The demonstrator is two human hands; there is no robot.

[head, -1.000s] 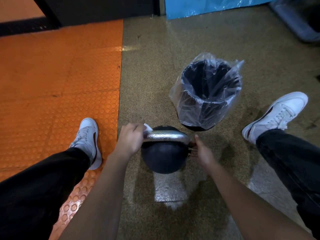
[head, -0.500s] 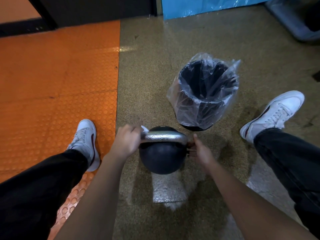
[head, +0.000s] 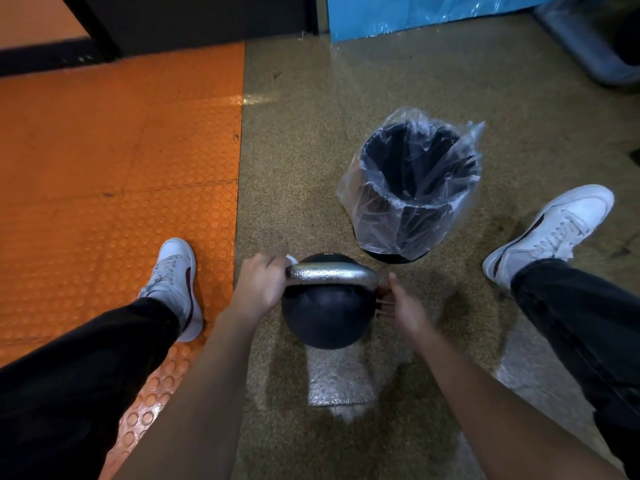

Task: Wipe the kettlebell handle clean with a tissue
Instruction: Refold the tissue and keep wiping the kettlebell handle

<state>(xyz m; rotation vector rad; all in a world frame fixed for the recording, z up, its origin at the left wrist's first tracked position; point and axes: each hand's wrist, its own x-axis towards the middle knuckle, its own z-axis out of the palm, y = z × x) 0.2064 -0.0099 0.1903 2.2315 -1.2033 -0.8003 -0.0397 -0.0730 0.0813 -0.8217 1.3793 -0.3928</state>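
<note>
Comparing with a second ago, I see barely any change: left hand [head: 258,289] still grips the tissue [head: 291,260] at the handle [head: 330,273] left end, mid-frame, right hand [head: 405,306] flat, fingers straight against the kettlebell [head: 325,317], wiping barely begun.

small pale marking on top of the black kettlebell [head: 325,306], too blurred to read

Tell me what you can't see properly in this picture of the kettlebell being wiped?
All in the head view:
- Tissue: only a white corner shows; the left hand covers the rest.
- Left end of the kettlebell handle: hidden under that hand.
- Marking on the kettlebell: too small to read.
- Right hand fingertips: against the ball's side, contact unclear.
- Inside of the lined trash bin: too dark to tell.
</note>
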